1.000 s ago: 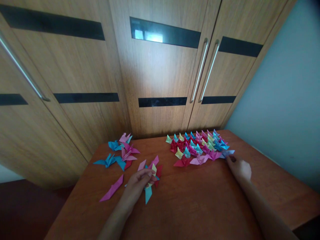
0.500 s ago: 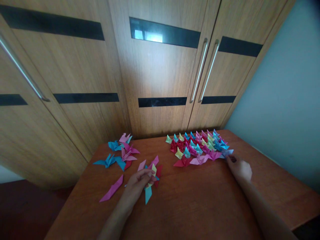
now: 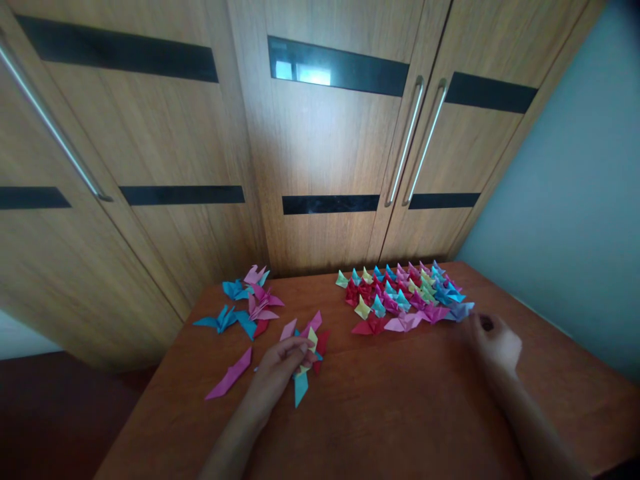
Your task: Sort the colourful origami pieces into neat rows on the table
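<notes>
Now we are pulling our empty-looking right hand (image 3: 493, 343), too blurry to tell how open, from the pale blue folded-paper bird (image 3: 458, 311) ending the front row (image 3: 403, 322); our left hand (image 3: 281, 363) is pinching a yellow folded-paper bird (image 3: 313, 338).

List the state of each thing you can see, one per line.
Left hand: fingers closed on the yellow paper figure.
Right hand: fingers curled, blurred; grip unclear.
Lavender paper figure: resting at the front row's right end.
Grouped paper figures: packed in close rows.
Left cluster of paper figures: loosely heaped.
Magenta paper figure: lying apart, flat.
Wardrobe doors: shut.
</notes>
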The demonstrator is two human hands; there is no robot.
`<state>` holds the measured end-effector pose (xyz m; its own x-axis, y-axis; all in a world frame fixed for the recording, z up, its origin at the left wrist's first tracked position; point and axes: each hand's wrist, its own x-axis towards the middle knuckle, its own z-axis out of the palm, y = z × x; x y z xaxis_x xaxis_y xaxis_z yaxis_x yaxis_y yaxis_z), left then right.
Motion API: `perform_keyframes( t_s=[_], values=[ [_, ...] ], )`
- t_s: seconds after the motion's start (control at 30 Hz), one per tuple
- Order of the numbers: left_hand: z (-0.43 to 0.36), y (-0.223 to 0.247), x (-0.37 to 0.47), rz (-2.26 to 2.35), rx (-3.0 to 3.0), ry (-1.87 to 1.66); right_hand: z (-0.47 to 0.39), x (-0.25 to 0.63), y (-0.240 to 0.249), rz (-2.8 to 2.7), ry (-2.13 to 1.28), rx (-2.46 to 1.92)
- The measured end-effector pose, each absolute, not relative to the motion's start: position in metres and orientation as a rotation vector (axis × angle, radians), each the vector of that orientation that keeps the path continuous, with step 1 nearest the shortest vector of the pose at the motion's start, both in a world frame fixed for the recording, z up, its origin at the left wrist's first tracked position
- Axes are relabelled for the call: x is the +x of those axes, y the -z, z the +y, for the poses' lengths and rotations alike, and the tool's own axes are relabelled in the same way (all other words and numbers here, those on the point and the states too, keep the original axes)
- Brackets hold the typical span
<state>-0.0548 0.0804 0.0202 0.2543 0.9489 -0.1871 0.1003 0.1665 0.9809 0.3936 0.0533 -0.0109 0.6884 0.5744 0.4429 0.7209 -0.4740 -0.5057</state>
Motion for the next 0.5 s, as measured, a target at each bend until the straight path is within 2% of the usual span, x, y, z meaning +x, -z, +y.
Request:
perform_keyframes(
  t_s=[0.13,0.3,0.5],
  values=[
    [0.079,-0.023,-0.055,1.164,1.238,-0.890,0.052,0.344,-0.018,-1.050,0.163,-1.905],
    [0.085,-0.026,-0.069,1.261,1.303,-1.032,0.060,0.231,-0.037,-1.553,-0.344,-1.441],
    [0.102,-0.013,-0.109,1.619,1.523,-1.261,0.071,0.137,-0.008,-1.756,-0.575,-1.496]
  ],
)
